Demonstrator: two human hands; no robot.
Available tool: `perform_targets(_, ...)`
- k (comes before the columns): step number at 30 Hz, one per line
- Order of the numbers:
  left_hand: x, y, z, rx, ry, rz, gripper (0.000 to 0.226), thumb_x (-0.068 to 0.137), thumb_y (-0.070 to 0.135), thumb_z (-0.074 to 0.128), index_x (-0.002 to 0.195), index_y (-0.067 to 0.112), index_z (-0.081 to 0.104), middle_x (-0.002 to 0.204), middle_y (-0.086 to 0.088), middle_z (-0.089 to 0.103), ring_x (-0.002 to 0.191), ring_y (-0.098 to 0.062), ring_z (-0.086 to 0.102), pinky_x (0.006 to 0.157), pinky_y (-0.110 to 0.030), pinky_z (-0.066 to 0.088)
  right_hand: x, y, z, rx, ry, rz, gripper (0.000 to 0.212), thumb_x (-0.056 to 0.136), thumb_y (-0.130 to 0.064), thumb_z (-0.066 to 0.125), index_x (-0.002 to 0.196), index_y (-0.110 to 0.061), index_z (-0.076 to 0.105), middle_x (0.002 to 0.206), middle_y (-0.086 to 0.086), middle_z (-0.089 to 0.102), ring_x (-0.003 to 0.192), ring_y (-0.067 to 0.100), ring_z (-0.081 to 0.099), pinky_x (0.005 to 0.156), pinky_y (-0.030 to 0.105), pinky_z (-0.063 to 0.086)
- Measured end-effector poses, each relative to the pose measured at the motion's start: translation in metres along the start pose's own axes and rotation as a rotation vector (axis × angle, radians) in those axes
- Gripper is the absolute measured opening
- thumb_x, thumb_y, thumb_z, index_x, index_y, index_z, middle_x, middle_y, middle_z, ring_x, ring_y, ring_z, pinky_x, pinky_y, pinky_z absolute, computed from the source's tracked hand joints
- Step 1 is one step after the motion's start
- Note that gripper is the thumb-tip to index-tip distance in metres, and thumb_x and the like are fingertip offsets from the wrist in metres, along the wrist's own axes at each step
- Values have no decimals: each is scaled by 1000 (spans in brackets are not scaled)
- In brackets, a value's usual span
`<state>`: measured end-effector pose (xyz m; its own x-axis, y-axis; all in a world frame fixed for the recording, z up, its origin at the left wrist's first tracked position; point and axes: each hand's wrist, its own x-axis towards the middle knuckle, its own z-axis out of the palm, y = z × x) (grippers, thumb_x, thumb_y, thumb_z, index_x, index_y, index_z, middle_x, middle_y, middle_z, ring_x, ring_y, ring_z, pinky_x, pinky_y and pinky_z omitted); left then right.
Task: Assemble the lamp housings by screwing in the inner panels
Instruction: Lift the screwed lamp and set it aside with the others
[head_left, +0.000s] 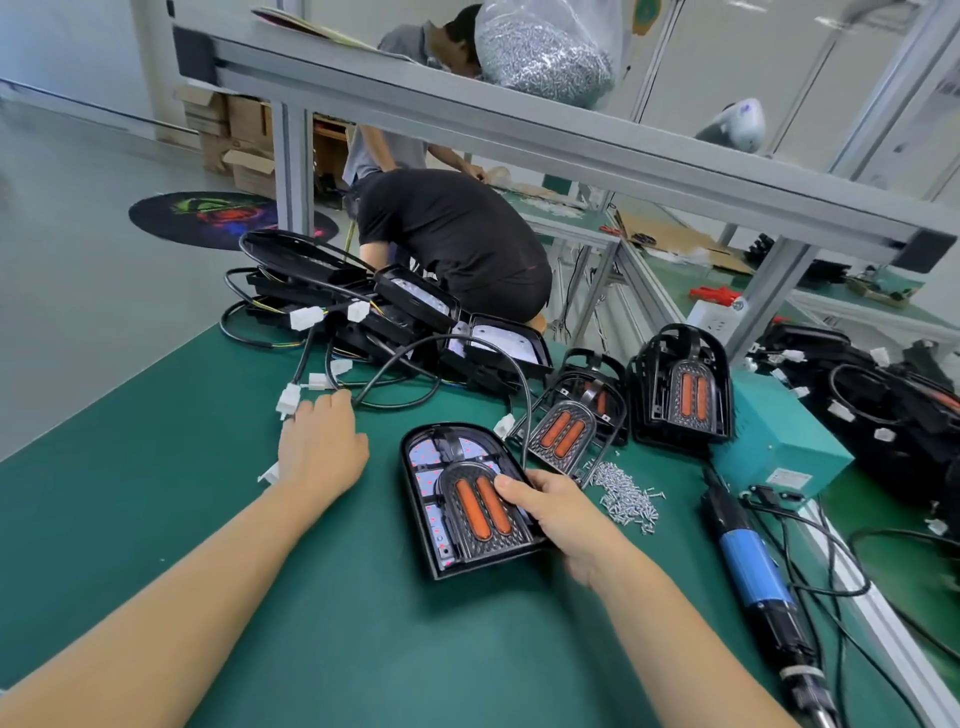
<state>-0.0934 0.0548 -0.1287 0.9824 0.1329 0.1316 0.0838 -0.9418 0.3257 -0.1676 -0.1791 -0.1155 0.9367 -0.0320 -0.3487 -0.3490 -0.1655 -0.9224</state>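
Holding the lamp housing (470, 501) at its right edge, the right hand (563, 512) has the thumb on top of the inner panel (480, 506) and the other fingers curled under the rim. The housing lies flat on the green bench (208, 519), close in front of the person, with the panel and its two orange strips sitting in the lower part of the shell. The left hand (322, 447), at about 10 o'clock from the housing, rests with straight fingers on the bench and touches a black cable (395, 364) near the white connectors; it grips nothing.

The small screws (626, 493) lie in a loose heap at 3 o'clock from the housing, and the blue electric screwdriver (748, 561) lies further to the right, untouched. No screw seems to be in yet.

The risk now is probably that the panel shifts out of its seat when the thumb lets go, so the screw holes do not meet. The cable arching over the housing could also pull it aside, or be pinched under the panel.
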Motion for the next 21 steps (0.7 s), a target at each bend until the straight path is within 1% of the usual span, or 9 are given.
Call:
perform_targets(3, 4, 1, 1, -88, 5, -17, 31, 91, 8, 45, 122, 8, 49, 121, -12, 54, 105, -33, 55, 73, -36, 39, -2, -1, 1, 13, 19, -5, 32, 89, -28, 70, 111, -6, 63, 109, 15, 71, 90, 24, 63, 97, 41, 50)
perform_targets(6, 5, -2, -1, -259, 23, -22, 26, 93, 6, 41, 113, 7, 57, 110, -15, 60, 95, -34, 56, 72, -34, 39, -5, -1, 2, 33, 44, -27, 28, 89, -25, 70, 109, -6, 61, 102, 11, 70, 86, 20, 61, 87, 34, 51)
perform_targets(8, 1, -3, -4, -488, 55, -44, 26, 93, 4, 42, 108, 14, 60, 91, -11, 62, 79, -31, 53, 66, -33, 39, -7, 1, 3, 106, 70, -52, 26, 90, -19, 68, 111, -5, 61, 100, 10, 72, 83, 20, 65, 85, 36, 55)
perform_targets(10, -1, -1, -7, -813, 54, -99, 26, 90, -1, 42, 93, 17, 61, 64, -1, 47, 56, -20, 38, 53, -28, 30, -11, 2, 6, 225, 83, -100, 21, 92, -11, 66, 112, -5, 61, 90, 6, 75, 72, 16, 69, 68, 32, 58)
perform_targets(11, -2, 1, -10, -987, 36, -145, 27, 89, -4, 42, 89, 16, 60, 59, 1, 39, 50, -16, 30, 48, -25, 25, -14, 1, 6, 276, 88, -127, 21, 92, -9, 65, 112, -5, 61, 91, 7, 76, 71, 17, 70, 65, 32, 59)
perform_targets(13, -4, 7, -17, -1295, -19, -262, 30, 89, -9, 42, 97, 14, 60, 61, 1, 36, 40, -8, 25, 39, -18, 20, -19, 0, 5, 346, 94, -174, 22, 91, -8, 65, 113, -6, 63, 97, 11, 75, 76, 22, 71, 71, 37, 60)
perform_targets(15, -8, 15, -23, -1510, -83, -342, 29, 91, -11, 40, 105, 10, 56, 67, -3, 40, 33, -3, 24, 34, -14, 18, -24, -2, 6, 435, 93, -220, 23, 91, -8, 64, 113, -7, 64, 101, 14, 74, 80, 24, 72, 72, 38, 61)
perform_targets(19, -29, 39, -31, -1713, -189, -326, 26, 95, -6, 37, 93, 12, 56, 73, -6, 47, 35, -2, 31, 34, -13, 23, -35, -12, 6, 636, 135, -303, 27, 93, -10, 60, 120, -8, 62, 108, 16, 72, 81, 23, 71, 73, 39, 60)
perform_targets(21, -41, 53, -36, -1747, -236, -294, 20, 98, 4, 40, 91, 14, 55, 78, -5, 51, 43, -5, 35, 39, -15, 27, -40, -18, 5, 695, 183, -339, 29, 94, -10, 59, 123, -8, 60, 111, 14, 72, 81, 21, 71, 71, 37, 60)
